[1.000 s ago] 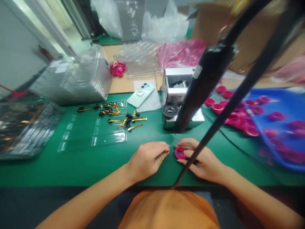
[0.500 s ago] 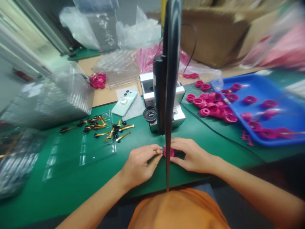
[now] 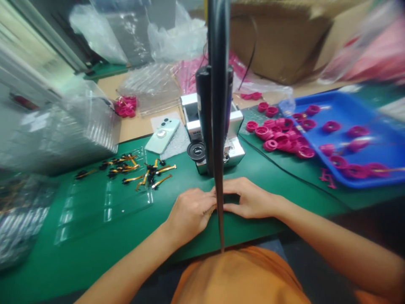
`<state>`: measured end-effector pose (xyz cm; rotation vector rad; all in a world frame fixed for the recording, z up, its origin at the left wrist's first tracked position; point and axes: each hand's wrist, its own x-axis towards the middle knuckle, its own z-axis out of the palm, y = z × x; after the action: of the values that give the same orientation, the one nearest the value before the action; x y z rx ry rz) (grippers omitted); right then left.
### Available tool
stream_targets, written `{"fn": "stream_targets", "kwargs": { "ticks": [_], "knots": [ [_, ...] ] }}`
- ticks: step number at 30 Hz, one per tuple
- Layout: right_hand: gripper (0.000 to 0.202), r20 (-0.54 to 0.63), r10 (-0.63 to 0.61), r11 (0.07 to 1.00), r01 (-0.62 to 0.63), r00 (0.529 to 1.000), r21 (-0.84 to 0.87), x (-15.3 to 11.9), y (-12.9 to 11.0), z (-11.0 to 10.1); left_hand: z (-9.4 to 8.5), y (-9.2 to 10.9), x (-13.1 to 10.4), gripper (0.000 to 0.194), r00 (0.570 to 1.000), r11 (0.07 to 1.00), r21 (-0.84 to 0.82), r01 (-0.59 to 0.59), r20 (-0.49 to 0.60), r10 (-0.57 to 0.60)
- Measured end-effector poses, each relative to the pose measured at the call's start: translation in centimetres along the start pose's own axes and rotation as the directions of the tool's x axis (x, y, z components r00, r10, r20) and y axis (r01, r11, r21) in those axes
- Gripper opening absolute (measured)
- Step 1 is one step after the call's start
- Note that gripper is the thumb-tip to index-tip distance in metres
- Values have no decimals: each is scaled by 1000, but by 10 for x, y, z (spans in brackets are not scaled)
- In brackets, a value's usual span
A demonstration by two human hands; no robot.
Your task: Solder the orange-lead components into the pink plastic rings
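My left hand [image 3: 192, 211] is closed, fingertips bunched at the front of the bench. Half a second ago they pinched a small black part with an orange ribbon cable; fingers hide it now. Opposite, my right hand [image 3: 245, 198] curves with thumb and index finger towards the same spot, around a round pink plastic housing that a dark upright bar [image 3: 219, 126] now covers. The two hands' fingertips meet or nearly meet behind that bar. Similar black parts with orange ribbon cables [image 3: 152, 174] lie to the left, some on a clear plastic tray [image 3: 107, 219].
A metal device with a black knob [image 3: 196, 151] stands just beyond my hands. Beside it lies a pale green phone [image 3: 163, 136]. Pink housings [image 3: 281, 137] are heaped at right, near a blue tray [image 3: 373, 169] holding more. Stacked clear trays [image 3: 95, 122] stand left; a black cable [image 3: 291, 174] crosses the bench.
My left fingers have curled over the ribbon-cable part and moved closer to the right hand. The pink housing has gone out of sight. The whole view has shifted slightly.
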<state>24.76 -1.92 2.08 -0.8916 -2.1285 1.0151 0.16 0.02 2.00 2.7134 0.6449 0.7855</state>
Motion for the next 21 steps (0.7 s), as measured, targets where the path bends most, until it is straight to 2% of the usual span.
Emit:
{"fn": "stream_targets", "kwargs": {
  "ticks": [4,9,12,13,14,15,16,17,18,19,20,21],
  "knots": [
    [11,8,17,1000,-17,1000,-16,2,-1,-2,1,3,-2,24,999,997,74,-37,3,37],
    [8,1,-30,997,30,1000,-68,1,2,1,-3,19,-5,18,997,966,246,-77,5,78],
    [13,37,-53,992,57,998,-109,-3,-3,-1,-3,26,-9,20,998,952,300,-60,-14,67],
    [14,7,-72,987,72,997,-146,-4,-8,-4,-3,26,-10,20,998,951,306,-41,-29,52],
    [11,-84,-91,978,73,992,-197,-3,-13,-8,-2,25,-11,19,998,955,297,-20,-44,35],
    [10,-236,-115,967,54,965,-248,-1,-20,-13,-1,22,-11,17,998,963,269,-2,-56,17],
    [13,-411,-139,959,18,901,-284,3,-26,-18,0,19,-11,14,998,975,223,12,-62,2],
    [21,-565,-157,956,-19,810,-292,10,-32,-22,1,15,-10,12,998,986,164,17,-66,-6],
    [29,-667,-158,962,-39,729,-271,20,-38,-26,2,11,-9,11,997,995,100,15,-71,-8],
    [38,-704,-137,974,-36,697,-225,30,-42,-27,3,7,-7,9,997,999,41,9,-74,-6],
    [46,-694,-110,985,-14,712,-170,42,-46,-28,3,4,-5,9,997,1000,-8,2,-76,-2],
    [49,-658,-91,993,18,748,-117,54,-48,-26,4,2,-3,8,997,999,-43,-3,-74,0]
  ]
}}
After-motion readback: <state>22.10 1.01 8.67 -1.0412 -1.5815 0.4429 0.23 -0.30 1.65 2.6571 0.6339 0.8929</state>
